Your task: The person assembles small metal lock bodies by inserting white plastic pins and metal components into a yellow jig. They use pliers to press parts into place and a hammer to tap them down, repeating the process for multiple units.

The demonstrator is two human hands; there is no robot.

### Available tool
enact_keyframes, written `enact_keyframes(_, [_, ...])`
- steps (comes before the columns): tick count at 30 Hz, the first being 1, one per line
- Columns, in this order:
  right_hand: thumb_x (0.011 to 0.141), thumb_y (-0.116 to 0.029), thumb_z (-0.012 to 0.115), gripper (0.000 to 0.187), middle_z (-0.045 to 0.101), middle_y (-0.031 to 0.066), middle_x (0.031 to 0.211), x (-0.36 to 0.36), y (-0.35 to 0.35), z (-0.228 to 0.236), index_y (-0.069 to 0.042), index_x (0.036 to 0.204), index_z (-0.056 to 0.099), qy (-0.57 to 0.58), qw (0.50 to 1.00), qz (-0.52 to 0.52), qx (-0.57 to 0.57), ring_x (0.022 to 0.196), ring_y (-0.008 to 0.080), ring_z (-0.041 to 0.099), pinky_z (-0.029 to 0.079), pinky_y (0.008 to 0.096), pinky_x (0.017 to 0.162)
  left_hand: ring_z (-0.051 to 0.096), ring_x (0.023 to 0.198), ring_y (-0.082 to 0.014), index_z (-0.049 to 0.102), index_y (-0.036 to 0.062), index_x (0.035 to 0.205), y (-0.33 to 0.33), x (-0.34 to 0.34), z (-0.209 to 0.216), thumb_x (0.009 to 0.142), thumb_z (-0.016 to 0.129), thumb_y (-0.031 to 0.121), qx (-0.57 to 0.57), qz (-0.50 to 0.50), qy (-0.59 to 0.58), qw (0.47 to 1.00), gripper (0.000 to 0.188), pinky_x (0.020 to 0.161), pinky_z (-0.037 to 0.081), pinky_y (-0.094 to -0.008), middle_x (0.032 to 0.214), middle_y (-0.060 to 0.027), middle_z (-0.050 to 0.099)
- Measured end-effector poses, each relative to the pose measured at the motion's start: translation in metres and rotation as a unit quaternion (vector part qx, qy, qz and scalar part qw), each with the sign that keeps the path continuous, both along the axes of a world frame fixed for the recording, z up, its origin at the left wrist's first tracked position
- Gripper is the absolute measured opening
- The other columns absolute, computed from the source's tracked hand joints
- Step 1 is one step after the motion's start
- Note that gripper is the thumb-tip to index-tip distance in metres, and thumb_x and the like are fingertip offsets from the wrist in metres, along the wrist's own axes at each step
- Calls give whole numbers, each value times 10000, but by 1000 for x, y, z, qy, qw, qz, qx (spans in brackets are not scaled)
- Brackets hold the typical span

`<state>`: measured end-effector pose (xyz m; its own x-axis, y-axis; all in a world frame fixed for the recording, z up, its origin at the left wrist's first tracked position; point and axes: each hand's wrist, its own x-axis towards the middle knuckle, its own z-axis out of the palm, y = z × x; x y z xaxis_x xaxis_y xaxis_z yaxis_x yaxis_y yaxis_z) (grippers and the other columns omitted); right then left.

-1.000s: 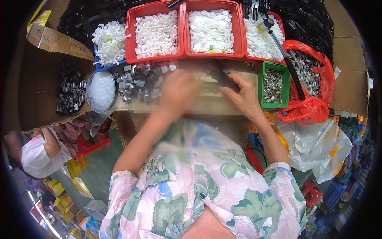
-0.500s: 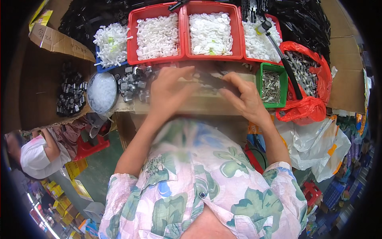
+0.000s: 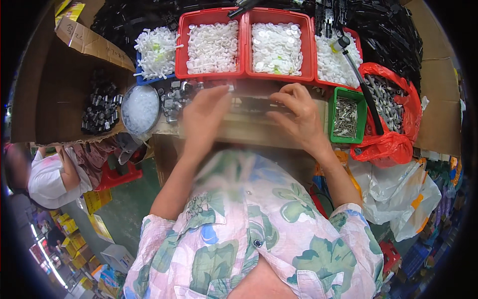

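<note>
My left hand point(image 3: 205, 117) is smeared by motion beside a pile of small silver-and-black parts point(image 3: 173, 102). A small pale bit shows at its fingertips, but whether it is held cannot be made out. My right hand point(image 3: 301, 118) has thumb and fingers closed at the right end of a thin black strip-like part point(image 3: 251, 103). That strip is blurred and stretches left toward my left hand, above the tan work surface point(image 3: 259, 130).
Behind stand red trays point(image 3: 246, 47) of white plastic pieces and a blue tray point(image 3: 141, 78) of white pegs. A green box point(image 3: 362, 117) of metal pins, a red bag point(image 3: 391, 149), a black-handled tool point(image 3: 366, 89), a clear bowl point(image 3: 141, 109) and a cardboard box point(image 3: 55, 89) surround my hands.
The view has shifted, so the trays sit farther right. My left hand has drawn away from my right, toward the silver-and-black parts. My right hand stays at the black strip.
</note>
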<state>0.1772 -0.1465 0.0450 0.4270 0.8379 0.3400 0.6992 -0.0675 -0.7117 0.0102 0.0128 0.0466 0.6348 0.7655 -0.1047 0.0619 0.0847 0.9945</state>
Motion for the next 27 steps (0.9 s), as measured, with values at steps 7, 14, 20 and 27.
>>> enact_keyframes(7, [748,-177,817,323,596,101,1020,-10,6,-15,-44,1017,697,-28,999,7,-46,983,300,570,454,424,803,577,948,-77,700,-29,1136,11,-19,-7,960,673,75,82,-14,15,996,206,862,454,-224,1062,-14,619])
enact_keyframes(14, [757,-182,809,320,601,88,1034,-14,7,-13,-57,1031,700,-57,996,3,-66,986,294,570,448,418,800,569,920,-70,713,-25,1113,9,-20,-11,953,673,53,126,-28,32,991,182,797,448,-220,1039,-19,630])
enact_keyframes(20, [762,-181,803,333,601,84,1041,-15,6,-16,-61,1053,698,-68,995,0,-78,990,292,569,444,421,806,591,887,-111,718,-14,1095,0,-20,-2,899,726,62,177,-45,62,981,211,748,456,-255,1035,-50,648])
enact_keyframes(27, [791,-170,788,380,616,139,1085,-6,-2,1,-38,1126,668,-44,996,-54,-46,1043,332,588,467,435,851,588,1105,-338,688,9,1156,-14,-13,-9,807,763,73,533,-95,61,839,362,940,466,-438,1163,-145,626])
